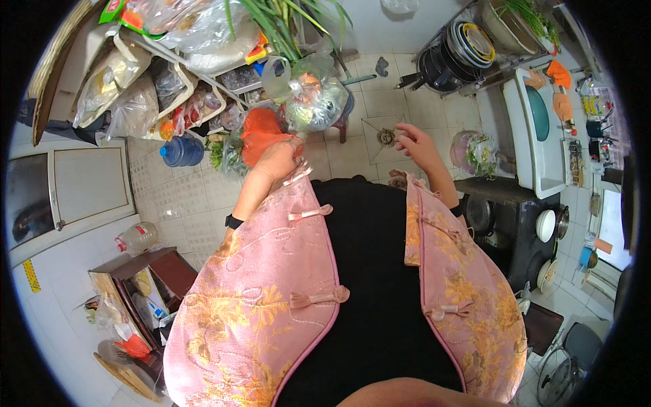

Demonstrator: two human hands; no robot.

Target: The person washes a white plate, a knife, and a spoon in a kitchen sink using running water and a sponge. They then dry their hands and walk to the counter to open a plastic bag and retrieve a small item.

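Note:
My left hand (279, 156) has its fingers closed on a red plastic bag (261, 133); what is inside the bag cannot be seen. Just beyond it, a clear plastic bag of vegetables (316, 104) rests on a mostly hidden stool. Leafy greens in another clear bag (231, 155) lie on the floor to the left of the red one. My right hand (416, 145) is raised over the tiled floor near the floor drain (386, 137), fingers apart and nothing in them.
Shelves with bagged goods in white baskets (175, 91) stand at upper left, green onions (285, 28) on top. A blue water bottle (182, 151) is on the floor. To the right are a white sink (526, 145), a rack with stacked pans (447, 61) and a bagged plant bundle (474, 152).

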